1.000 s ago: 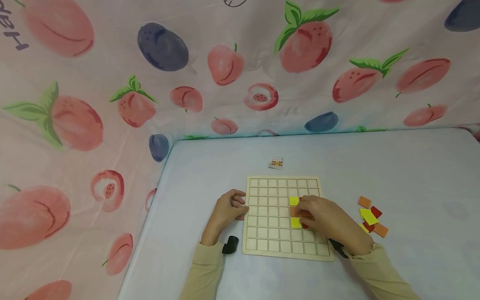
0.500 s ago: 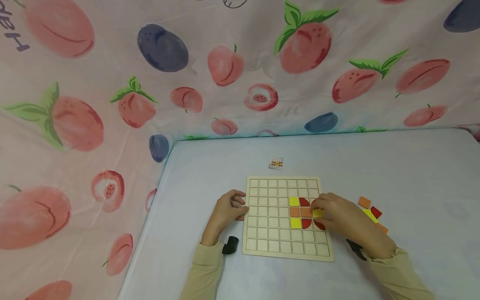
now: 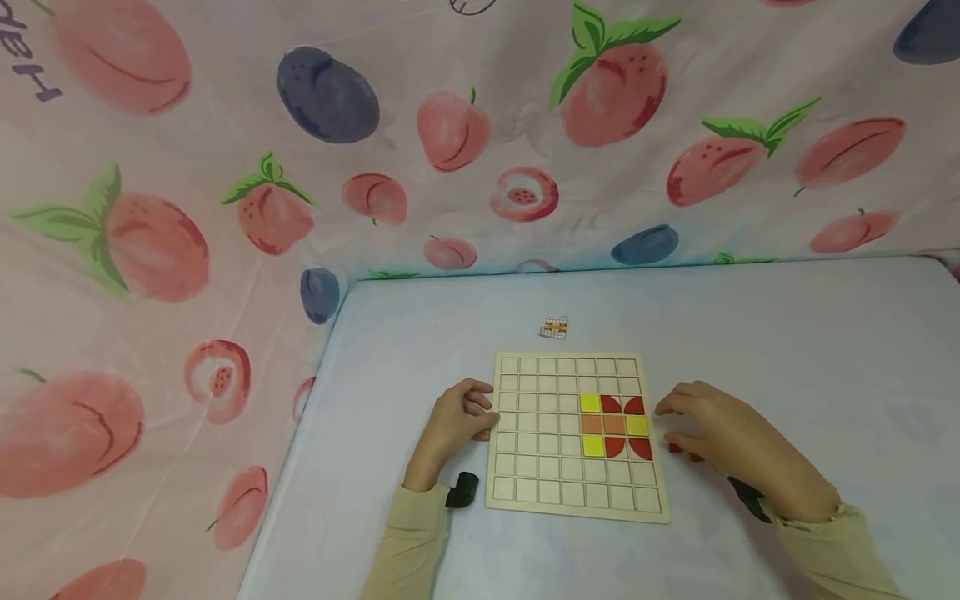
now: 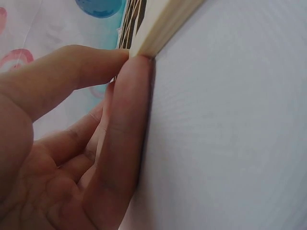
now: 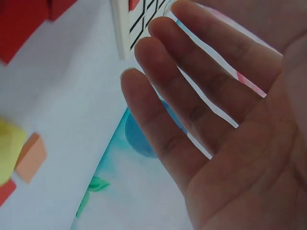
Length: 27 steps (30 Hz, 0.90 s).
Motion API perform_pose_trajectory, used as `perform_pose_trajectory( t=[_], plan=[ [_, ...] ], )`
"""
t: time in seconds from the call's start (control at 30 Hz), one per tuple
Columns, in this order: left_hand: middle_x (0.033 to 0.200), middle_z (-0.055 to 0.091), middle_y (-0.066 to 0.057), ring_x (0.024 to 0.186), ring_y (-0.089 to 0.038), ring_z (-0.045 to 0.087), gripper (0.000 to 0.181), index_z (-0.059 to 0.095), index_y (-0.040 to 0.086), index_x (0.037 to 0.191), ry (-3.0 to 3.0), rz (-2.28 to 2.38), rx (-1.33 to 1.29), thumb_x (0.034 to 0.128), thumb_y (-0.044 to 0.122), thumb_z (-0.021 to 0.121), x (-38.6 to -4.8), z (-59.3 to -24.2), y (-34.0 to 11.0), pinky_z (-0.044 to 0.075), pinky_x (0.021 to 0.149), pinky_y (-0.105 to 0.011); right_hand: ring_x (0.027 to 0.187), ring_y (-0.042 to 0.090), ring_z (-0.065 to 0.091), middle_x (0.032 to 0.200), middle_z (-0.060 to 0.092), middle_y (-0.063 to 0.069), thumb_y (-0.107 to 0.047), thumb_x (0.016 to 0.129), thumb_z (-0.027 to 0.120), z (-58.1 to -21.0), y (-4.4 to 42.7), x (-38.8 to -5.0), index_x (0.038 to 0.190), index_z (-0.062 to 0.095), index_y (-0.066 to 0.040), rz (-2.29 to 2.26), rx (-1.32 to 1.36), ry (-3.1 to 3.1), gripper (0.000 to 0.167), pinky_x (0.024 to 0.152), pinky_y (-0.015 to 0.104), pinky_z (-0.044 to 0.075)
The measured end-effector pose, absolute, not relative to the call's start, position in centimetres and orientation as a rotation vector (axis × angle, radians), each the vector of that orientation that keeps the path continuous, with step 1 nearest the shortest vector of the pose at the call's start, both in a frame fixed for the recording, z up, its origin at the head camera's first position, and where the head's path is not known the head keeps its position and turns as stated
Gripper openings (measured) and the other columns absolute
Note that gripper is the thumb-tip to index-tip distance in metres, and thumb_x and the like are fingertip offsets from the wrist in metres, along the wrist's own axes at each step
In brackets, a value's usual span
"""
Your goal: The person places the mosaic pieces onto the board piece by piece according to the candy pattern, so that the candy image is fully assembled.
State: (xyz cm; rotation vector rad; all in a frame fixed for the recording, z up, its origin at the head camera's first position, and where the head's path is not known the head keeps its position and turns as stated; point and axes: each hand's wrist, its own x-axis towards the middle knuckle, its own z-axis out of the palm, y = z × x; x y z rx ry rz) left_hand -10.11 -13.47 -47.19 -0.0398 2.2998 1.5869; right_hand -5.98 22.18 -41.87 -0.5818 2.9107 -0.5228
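Note:
A pale wooden grid board (image 3: pixel 532 475) lies on the table. Its right side holds yellow squares (image 3: pixel 590 403), orange squares (image 3: pixel 592 424) and red rounded tiles (image 3: pixel 641 449) in neighbouring cells. My left hand (image 3: pixel 453 421) pinches the board's left edge; thumb and index finger meet at that edge in the left wrist view. Just off the right edge hovers my right hand (image 3: pixel 723 429), its fingers loosely extended with nothing seen between them. Below its fingertips, red tiles (image 3: pixel 677 448) show on the table. The right wrist view also has a yellow tile (image 5: pixel 10 148) and an orange tile (image 5: pixel 31 158).
A small printed card (image 3: pixel 553 327) with a coloured grid pattern lies behind the board. Fruit-patterned cloth (image 3: pixel 450 200) rises along the table's back and left sides. Black straps (image 3: pixel 462 490) sit at the wrists. My right hand covers most of the loose tiles.
My right hand has moved rightward off the board to the loose tiles, uncovering the coloured tiles, including a yellow square in the rightmost column. The left hand stays at the board's edge.

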Motion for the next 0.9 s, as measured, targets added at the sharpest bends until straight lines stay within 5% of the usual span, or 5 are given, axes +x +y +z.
perform_pose_trajectory(
  t=[0.9],
  plan=[
    [0.100, 0.061, -0.014, 0.074, -0.014, 0.064, 0.041, 0.060, 0.001, 0.123, 2.314, 1.587, -0.030, 0.0847, 0.000, 0.073, -10.0, -47.2, -13.5, 0.064, 0.062, -0.030, 0.099, 0.037, 0.058, 0.107, 0.066, 0.018, -0.017, 0.076, 0.086, -43.3, 27.4, -6.0, 0.106, 0.072, -0.002, -0.489, -0.324, 2.851, 0.037, 0.089, 0.061, 0.054]
  ],
)
